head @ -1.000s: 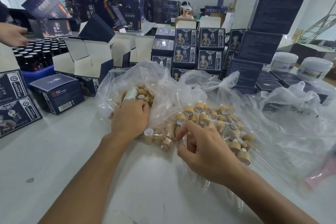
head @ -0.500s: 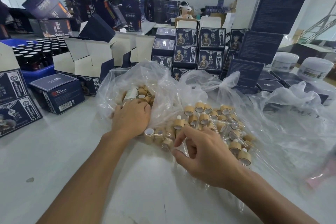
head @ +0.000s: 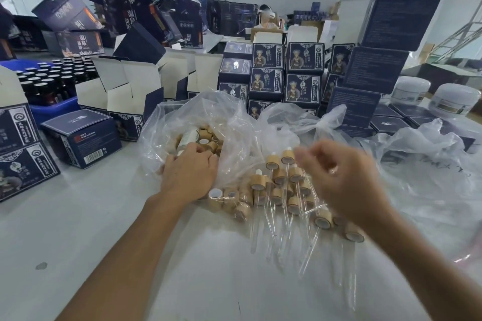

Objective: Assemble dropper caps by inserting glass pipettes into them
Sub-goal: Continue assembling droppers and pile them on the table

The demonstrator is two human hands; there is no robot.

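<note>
Your left hand [head: 190, 174] lies palm-down on the clear plastic bag [head: 229, 122], fingers bent over its mouth where loose wooden caps [head: 208, 138] and a white bottle [head: 187, 139] sit; whether it actually grips anything you cannot tell, since the fingertips are buried in the plastic. Your right hand [head: 339, 177] hovers blurred above the pile, fingers loosely curled, thumb and forefinger close together; something small may be pinched there, but the blur hides it.

Between and below your hands lies the pile of dropper caps [head: 279, 185], wood-coloured rings, several already fitted with white bulbs and clear glass pipettes [head: 271, 221] that fan out toward you across the table [head: 78, 216]. A few bare caps lie on their sides near your left wrist, open ends showing.

To your right, a second crumpled plastic sheet [head: 430, 164] spreads over the table. Behind the bags stand stacked dark blue boxes [head: 284, 73]; to your left are open boxes with white flaps [head: 125, 86], a blue crate of dark bottles [head: 52, 81], and more blue boxes at the table edge. White jars [head: 453, 101] sit at far right.
</note>
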